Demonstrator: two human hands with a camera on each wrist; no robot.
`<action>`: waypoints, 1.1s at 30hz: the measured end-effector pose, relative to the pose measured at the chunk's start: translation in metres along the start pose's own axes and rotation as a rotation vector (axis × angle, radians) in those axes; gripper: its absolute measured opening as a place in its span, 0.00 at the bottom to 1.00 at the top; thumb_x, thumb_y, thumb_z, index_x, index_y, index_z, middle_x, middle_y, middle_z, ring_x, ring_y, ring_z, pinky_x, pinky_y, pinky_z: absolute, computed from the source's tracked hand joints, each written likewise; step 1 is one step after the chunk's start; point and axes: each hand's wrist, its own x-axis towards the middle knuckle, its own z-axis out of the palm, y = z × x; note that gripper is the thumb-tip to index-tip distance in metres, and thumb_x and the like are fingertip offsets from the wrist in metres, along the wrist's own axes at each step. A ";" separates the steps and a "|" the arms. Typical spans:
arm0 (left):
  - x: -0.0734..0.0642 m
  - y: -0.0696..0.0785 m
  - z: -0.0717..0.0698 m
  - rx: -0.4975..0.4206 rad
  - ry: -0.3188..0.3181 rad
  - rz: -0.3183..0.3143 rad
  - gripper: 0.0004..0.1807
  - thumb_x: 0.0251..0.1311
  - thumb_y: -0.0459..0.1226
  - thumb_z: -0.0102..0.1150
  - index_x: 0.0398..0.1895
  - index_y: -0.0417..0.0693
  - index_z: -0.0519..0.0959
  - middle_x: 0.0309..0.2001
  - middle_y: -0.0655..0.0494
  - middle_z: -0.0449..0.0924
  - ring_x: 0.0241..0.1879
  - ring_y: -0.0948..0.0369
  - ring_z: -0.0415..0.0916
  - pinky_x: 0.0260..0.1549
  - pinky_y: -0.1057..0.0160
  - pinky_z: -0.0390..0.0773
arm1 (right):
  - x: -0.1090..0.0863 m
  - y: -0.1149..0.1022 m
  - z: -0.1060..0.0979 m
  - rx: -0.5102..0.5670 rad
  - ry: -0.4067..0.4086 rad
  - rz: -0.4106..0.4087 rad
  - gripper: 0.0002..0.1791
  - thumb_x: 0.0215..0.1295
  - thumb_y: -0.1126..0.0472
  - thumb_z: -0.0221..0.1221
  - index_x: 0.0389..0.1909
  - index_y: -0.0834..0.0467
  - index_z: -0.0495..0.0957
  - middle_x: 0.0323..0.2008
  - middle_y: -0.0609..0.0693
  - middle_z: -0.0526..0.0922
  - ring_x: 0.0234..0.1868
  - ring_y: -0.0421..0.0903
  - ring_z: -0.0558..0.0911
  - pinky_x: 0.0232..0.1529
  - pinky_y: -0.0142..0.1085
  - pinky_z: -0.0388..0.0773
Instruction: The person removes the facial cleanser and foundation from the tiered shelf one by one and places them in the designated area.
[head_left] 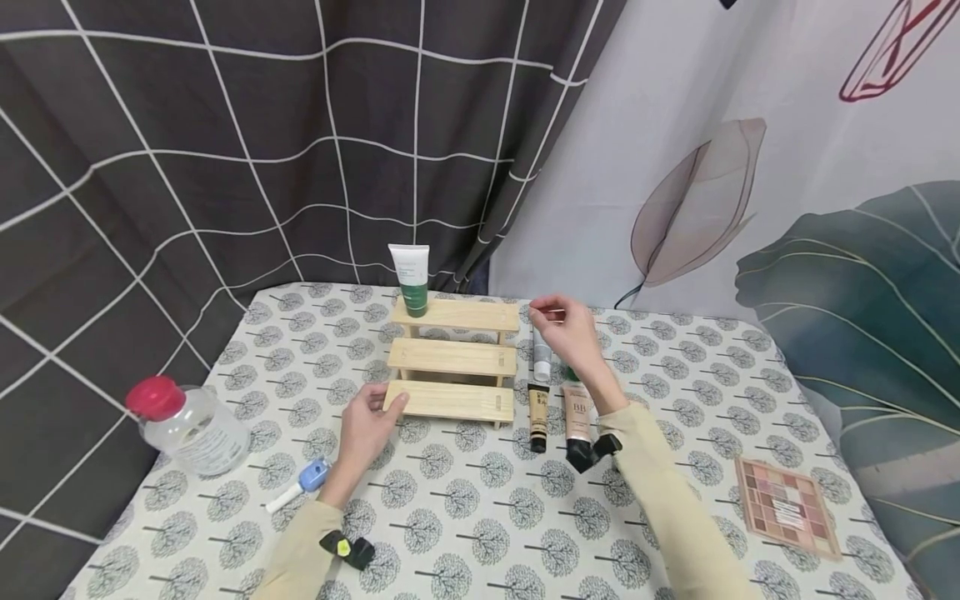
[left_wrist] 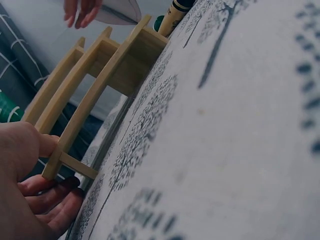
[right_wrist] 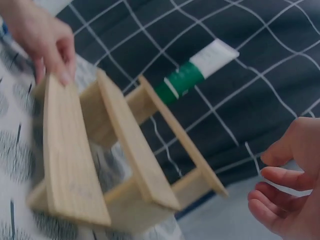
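Observation:
A three-step light wooden display stand (head_left: 452, 358) stands on the tree-patterned cloth. My left hand (head_left: 367, 427) grips the left end of its lowest step, thumb on top; in the left wrist view the fingers (left_wrist: 52, 200) reach below the board. On the top step, at its left end, a white and green squeeze tube (head_left: 412, 282) stands upright on its cap. My right hand (head_left: 567, 333) hovers right of the stand, fingers loosely bent with nothing between them, above a grey tube with a white cap (head_left: 542, 360). The right wrist view shows those fingers (right_wrist: 280, 177) apart from the stand.
A gold tube with a black cap (head_left: 538, 417) and a beige BB cream tube (head_left: 577, 408) lie right of the stand, near a partly hidden green item (head_left: 572, 373). A clear bottle with a red lid (head_left: 210, 437) and a blue-and-white tool (head_left: 312, 475) are left; an eyeshadow palette (head_left: 813, 510) lies right.

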 end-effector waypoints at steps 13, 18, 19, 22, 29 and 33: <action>0.001 0.001 -0.001 -0.008 0.021 0.020 0.26 0.63 0.43 0.68 0.58 0.35 0.75 0.49 0.35 0.83 0.45 0.47 0.84 0.43 0.58 0.88 | 0.016 -0.034 0.033 0.065 -0.145 -0.097 0.17 0.67 0.64 0.62 0.55 0.66 0.77 0.52 0.62 0.84 0.53 0.56 0.84 0.56 0.42 0.85; 0.000 0.002 -0.002 -0.011 0.022 0.017 0.25 0.64 0.42 0.67 0.58 0.34 0.75 0.49 0.34 0.83 0.44 0.46 0.84 0.42 0.58 0.89 | 0.021 -0.047 0.049 0.078 -0.163 -0.141 0.19 0.65 0.65 0.64 0.56 0.66 0.77 0.54 0.63 0.84 0.54 0.57 0.85 0.57 0.42 0.85; 0.000 0.002 -0.002 -0.015 0.020 0.014 0.25 0.64 0.42 0.67 0.58 0.34 0.75 0.49 0.34 0.83 0.44 0.46 0.84 0.42 0.58 0.89 | 0.022 -0.049 0.053 0.084 -0.167 -0.145 0.20 0.65 0.64 0.64 0.56 0.66 0.77 0.54 0.63 0.84 0.54 0.57 0.85 0.58 0.42 0.84; 0.000 0.001 -0.002 -0.017 0.018 0.013 0.26 0.63 0.42 0.67 0.58 0.34 0.75 0.49 0.34 0.83 0.45 0.46 0.84 0.44 0.57 0.88 | 0.023 -0.054 0.063 0.102 -0.182 -0.154 0.22 0.64 0.64 0.65 0.57 0.67 0.76 0.54 0.63 0.83 0.55 0.57 0.84 0.59 0.42 0.84; 0.000 -0.001 0.001 -0.019 0.019 0.024 0.25 0.63 0.42 0.68 0.57 0.35 0.75 0.49 0.34 0.84 0.46 0.45 0.84 0.46 0.55 0.88 | 0.024 -0.062 0.083 0.126 -0.189 -0.163 0.25 0.63 0.64 0.66 0.59 0.65 0.75 0.56 0.62 0.83 0.57 0.57 0.84 0.61 0.42 0.82; -0.001 -0.001 0.002 -0.034 0.017 0.019 0.25 0.63 0.42 0.68 0.57 0.34 0.75 0.49 0.34 0.83 0.46 0.46 0.84 0.45 0.56 0.88 | 0.025 -0.062 0.094 0.129 -0.200 -0.170 0.26 0.62 0.64 0.67 0.61 0.65 0.74 0.57 0.62 0.82 0.58 0.57 0.83 0.62 0.42 0.82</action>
